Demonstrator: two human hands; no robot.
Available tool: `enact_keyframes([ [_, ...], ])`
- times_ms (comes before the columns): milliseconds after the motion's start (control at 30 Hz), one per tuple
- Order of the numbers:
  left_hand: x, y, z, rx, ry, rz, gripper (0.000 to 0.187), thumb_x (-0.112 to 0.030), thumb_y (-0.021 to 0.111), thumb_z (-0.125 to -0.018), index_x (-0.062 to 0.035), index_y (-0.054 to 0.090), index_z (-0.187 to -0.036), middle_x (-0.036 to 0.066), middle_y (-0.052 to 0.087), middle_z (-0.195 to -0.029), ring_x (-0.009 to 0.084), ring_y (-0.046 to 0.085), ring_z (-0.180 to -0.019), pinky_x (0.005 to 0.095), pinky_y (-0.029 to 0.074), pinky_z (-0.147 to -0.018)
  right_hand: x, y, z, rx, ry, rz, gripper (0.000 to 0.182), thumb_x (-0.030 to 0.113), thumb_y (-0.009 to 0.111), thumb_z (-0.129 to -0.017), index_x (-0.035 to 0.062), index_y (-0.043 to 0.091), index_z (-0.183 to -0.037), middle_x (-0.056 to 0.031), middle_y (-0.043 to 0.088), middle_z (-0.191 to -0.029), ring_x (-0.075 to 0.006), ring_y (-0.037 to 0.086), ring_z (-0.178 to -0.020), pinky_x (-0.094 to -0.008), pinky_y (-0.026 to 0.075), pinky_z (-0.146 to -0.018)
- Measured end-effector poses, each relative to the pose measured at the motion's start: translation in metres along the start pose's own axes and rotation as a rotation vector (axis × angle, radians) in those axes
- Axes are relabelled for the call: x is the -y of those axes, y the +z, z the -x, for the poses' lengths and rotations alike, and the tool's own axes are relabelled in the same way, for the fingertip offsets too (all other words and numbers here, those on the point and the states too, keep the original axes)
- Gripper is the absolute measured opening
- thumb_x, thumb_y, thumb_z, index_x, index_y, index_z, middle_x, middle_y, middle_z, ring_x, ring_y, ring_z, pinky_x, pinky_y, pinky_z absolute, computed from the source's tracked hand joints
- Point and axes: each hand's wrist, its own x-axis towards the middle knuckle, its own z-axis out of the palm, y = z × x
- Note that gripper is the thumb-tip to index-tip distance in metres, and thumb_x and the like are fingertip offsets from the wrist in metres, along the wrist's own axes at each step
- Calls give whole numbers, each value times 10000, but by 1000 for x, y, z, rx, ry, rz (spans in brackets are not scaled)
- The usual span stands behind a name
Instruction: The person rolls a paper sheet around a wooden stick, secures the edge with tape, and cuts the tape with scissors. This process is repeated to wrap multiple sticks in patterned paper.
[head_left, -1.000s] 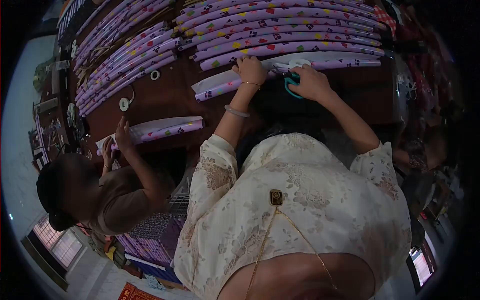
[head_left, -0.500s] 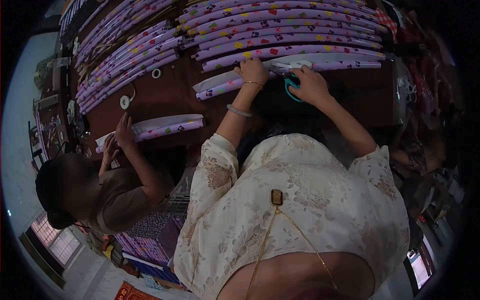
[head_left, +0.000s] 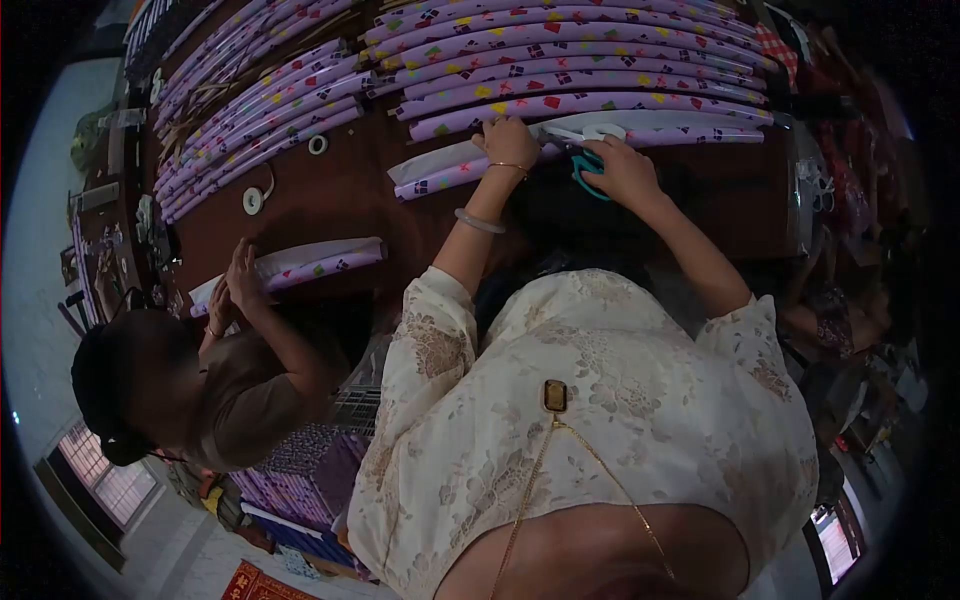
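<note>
Well forward, the right hand [head_left: 625, 173] grips teal-handled scissors [head_left: 579, 166].

Paper rolls [head_left: 580, 64] behind the scissors [head_left: 578, 174]

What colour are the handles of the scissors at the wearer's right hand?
Teal; the scissor handles show in the head view.

Dim room, curved fisheye edges, black corners.
</note>
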Motion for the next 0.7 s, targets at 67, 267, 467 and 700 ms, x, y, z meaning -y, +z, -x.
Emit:
enact_keyframes([
  [67, 1, 4, -2, 5, -5, 5, 224, -198, 584, -684, -31, 644, -821, 137, 603, -902, 315, 498, -924, 447, 343, -786, -2, 2, -1, -5, -13, 7, 459, 307, 654, -704, 129, 556, -1115, -112, 539, -1001, -310, 578, -856, -423, 491, -687],
  [267, 7, 14, -4, -27, 39, 20, 196, -172, 590, -670, -36, 636, -804, 137, 593, -922, 314, 493, -932, 461, 338, -775, -8, 4, -1, -57, -46, 55, 433, 331, 636, -709, 179, 567, -1109, -77, 548, -991, -288, 576, -864, -392, 485, -700],
  [467, 4, 11, 3, -125, 6, 29, 202, -149, 610, -653, -49, 624, -829, 120, 585, -926, 298, 493, -936, 447, 321, -780, -19, 4, -4, -5, -13, -81, 442, 376, 645, -719, 170, 573, -1103, -78, 565, -1024, -260, 580, -885, -365, 478, -714],
  [700, 1, 2, 19, -356, 106, 49, 172, -106, 609, -688, -71, 586, -855, 107, 586, -895, 295, 505, -918, 437, 366, -737, -11, -20, 1, 81, -10, -135, 481, 466, 628, -709, 159, 561, -1074, -46, 571, -1010, -252, 566, -919, -387, 473, -757],
])
